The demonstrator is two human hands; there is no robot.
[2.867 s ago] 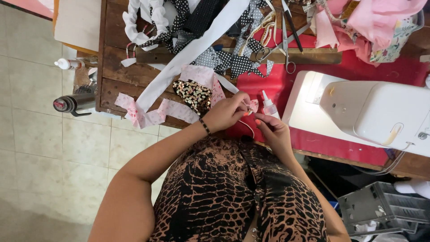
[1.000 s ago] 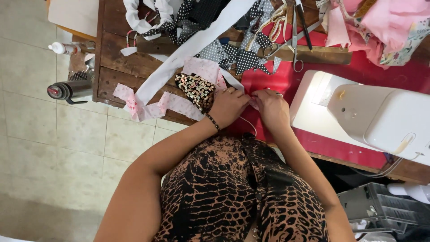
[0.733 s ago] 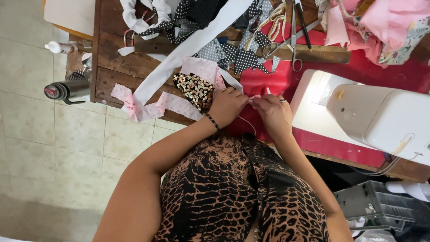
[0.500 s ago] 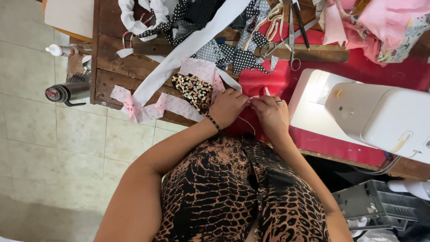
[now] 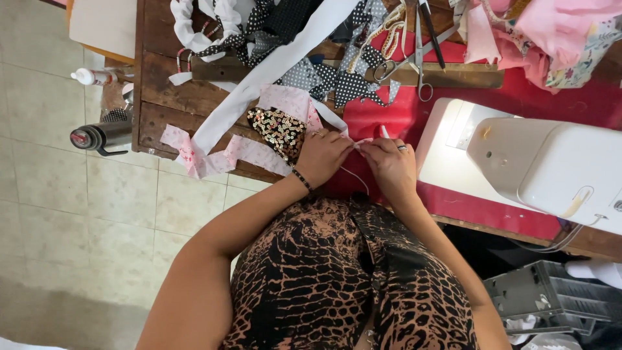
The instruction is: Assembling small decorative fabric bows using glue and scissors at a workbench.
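You're getting even, soft daylight with no harsh shadows. The white sewing machine (image 5: 544, 168) runs close to blown out, and the floor tiles (image 5: 71, 214) look washed pale. Focus is sharp at centre; the grey crate (image 5: 551, 301) at bottom right sits in dim shadow.

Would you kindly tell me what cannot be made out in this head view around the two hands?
- The small pink piece between the left hand and right hand: mostly covered by the fingers, too small to identify.
- Any needle on the white thread: too small to see.
- The sewing machine: its right end is cut off by the frame edge.
- The sequined fabric: partly under the left hand.
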